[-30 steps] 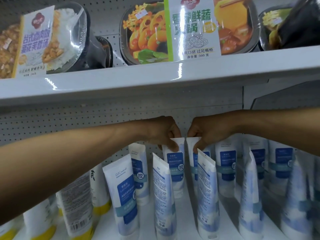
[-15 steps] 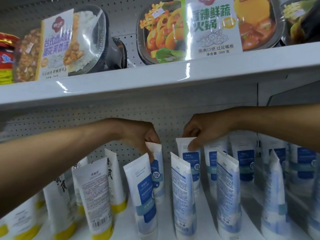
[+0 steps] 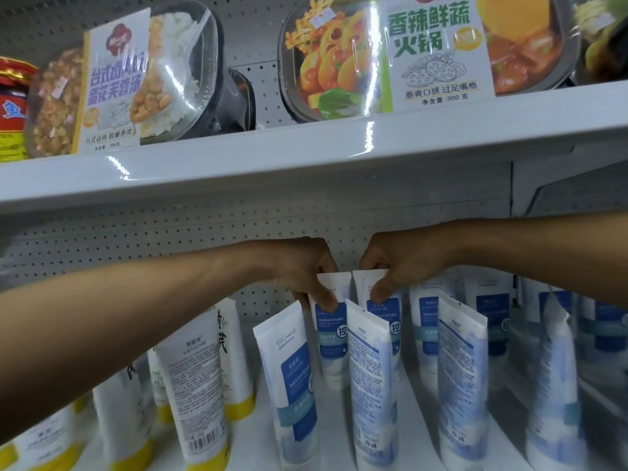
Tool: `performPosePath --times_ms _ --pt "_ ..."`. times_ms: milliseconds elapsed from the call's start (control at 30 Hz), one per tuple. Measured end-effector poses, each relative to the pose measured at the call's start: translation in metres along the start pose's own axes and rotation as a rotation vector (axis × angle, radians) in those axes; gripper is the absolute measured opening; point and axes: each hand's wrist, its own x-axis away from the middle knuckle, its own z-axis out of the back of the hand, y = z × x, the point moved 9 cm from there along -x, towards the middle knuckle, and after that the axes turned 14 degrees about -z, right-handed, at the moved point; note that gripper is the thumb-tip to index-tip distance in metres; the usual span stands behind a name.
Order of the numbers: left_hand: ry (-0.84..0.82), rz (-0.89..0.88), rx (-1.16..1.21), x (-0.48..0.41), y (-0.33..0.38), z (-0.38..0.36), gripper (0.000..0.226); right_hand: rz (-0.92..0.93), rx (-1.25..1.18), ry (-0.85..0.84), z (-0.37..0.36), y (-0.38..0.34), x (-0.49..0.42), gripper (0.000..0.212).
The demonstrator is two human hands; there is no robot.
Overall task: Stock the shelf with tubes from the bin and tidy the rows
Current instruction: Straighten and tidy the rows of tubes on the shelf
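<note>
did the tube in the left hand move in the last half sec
Yes. Measured against the shelf upright, the left hand has carried its tube rightward, up beside the neighbouring tube that the right hand pinches.

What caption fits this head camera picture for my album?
The left hand pinches one blue-label tube, the right hand the neighbouring tube, on the shelf under boxed meals.

left hand [image 3: 302, 263] and its pinched back-row tube [image 3: 328, 338] slid right, now just beside the neighbouring tube [image 3: 392, 321] pinched by right hand [image 3: 397, 263]
</note>
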Motion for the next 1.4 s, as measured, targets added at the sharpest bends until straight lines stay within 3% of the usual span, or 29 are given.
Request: performPosePath --times_ms 233,367,600,733,1100,1400 --pt "-0.006 0.009 -0.016 -0.001 -0.001 -0.001 0.027 -0.007 0.002 -0.026 -0.001 -0.001 0.001 0.005" --pt "0.003 -0.02 -0.072 0.003 0.003 0.004 0.029 -0.031 0.002 0.014 0.005 -0.002 0.003 0.018" --pt "0.305 -0.134 -0.222 0.04 0.031 0.048 0.027 0.003 -0.092 0.295 0.046 -0.017 0.034 0.02" --pt "0.395 -0.215 -0.269 0.069 0.046 0.052 0.019 0.005 -0.159 0.407 0.051 -0.021 0.063 0.024" --pt "0.759 -0.29 -0.22 0.16 0.119 0.045 0.028 0.034 -0.195 0.644 0.056 -0.034 0.173 0.021" --pt "0.78 -0.263 -0.157 0.153 0.172 -0.049 0.033 -0.043 -0.107 0.819 0.026 0.02 0.262 0.018"
